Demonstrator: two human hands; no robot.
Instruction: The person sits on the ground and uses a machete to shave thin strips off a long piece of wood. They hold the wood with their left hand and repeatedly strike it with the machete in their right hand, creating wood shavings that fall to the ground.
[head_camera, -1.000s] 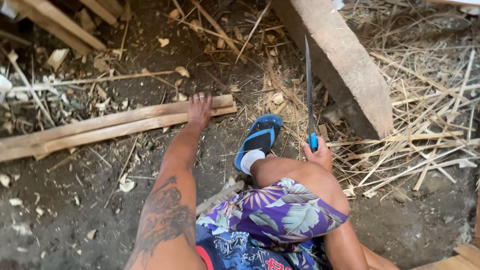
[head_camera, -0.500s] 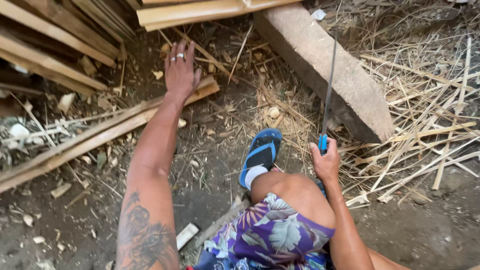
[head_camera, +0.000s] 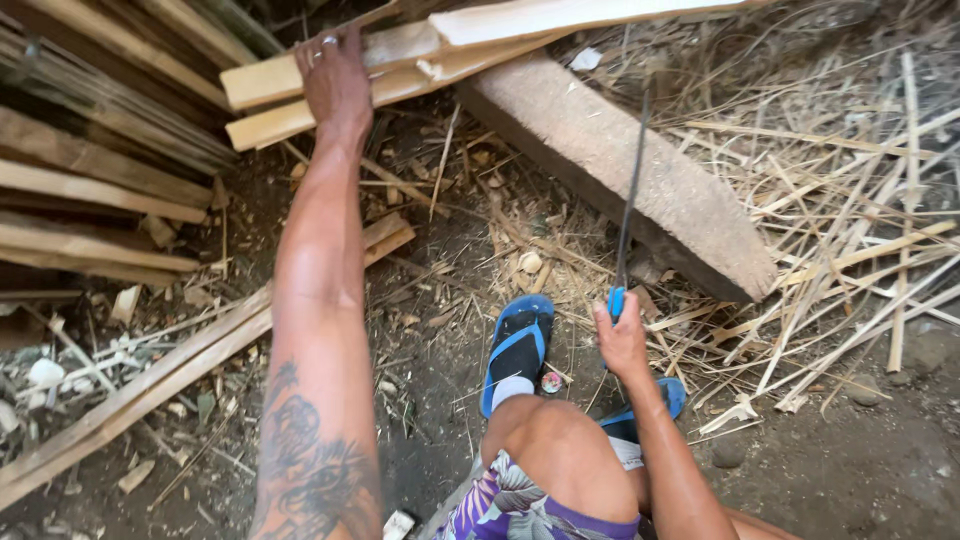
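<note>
My left hand (head_camera: 337, 85) is stretched far forward, palm down and fingers spread, pressing on the near end of a pale wood plank (head_camera: 330, 75) in a stack; it lies flat on the wood, not closed around it. That plank runs its long axis from lower left up to the right, its cut end facing me at the left, just beside the hand. My right hand (head_camera: 622, 340) is clamped in a fist on the blue handle of a long knife (head_camera: 630, 200), whose dark blade rises from the fist and points away from me, nearly straight up the view, crossing a thick grey beam (head_camera: 640, 170). The two hands are well apart. To the left, more stacked planks (head_camera: 90, 190) crowd the edge, and a long split batten (head_camera: 180, 370) lies slantwise on the dirt floor (head_camera: 850, 470). Strewn straw and splinters (head_camera: 850, 220) fill the right side. The barest ground I see is between my left forearm and the blue sandal (head_camera: 518, 345) on my foot.
</note>
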